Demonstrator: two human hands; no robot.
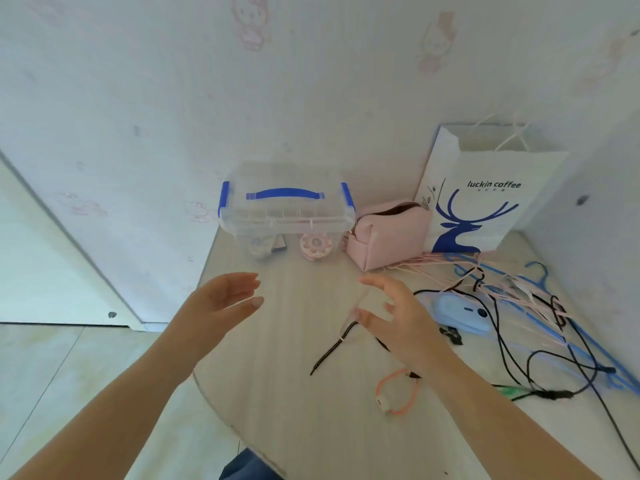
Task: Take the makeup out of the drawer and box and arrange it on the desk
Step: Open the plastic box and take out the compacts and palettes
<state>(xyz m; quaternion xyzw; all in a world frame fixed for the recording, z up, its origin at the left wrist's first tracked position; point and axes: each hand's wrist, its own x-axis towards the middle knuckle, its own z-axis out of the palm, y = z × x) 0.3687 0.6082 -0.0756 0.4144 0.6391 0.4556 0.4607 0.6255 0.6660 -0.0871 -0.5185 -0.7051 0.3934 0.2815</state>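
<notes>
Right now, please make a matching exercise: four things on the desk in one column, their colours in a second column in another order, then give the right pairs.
Things:
1. box handle
2. pouch
3. deer on the paper bag
4. looped cord

Colours:
A. orange-pink
B. pale pink
C. blue, on a clear box
D. blue, on white paper

Pairs: 1-C, 2-B, 3-D, 4-A

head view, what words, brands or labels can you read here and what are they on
"luckin coffee": printed in dark blue on the white paper bag, above its blue deer logo.
A smaller line just under that brand name is too small to read.
Small dark marks on the bag's side fold are too blurred to read.
No readable text on the clear storage box, the pink pouch or the light blue device.
</notes>
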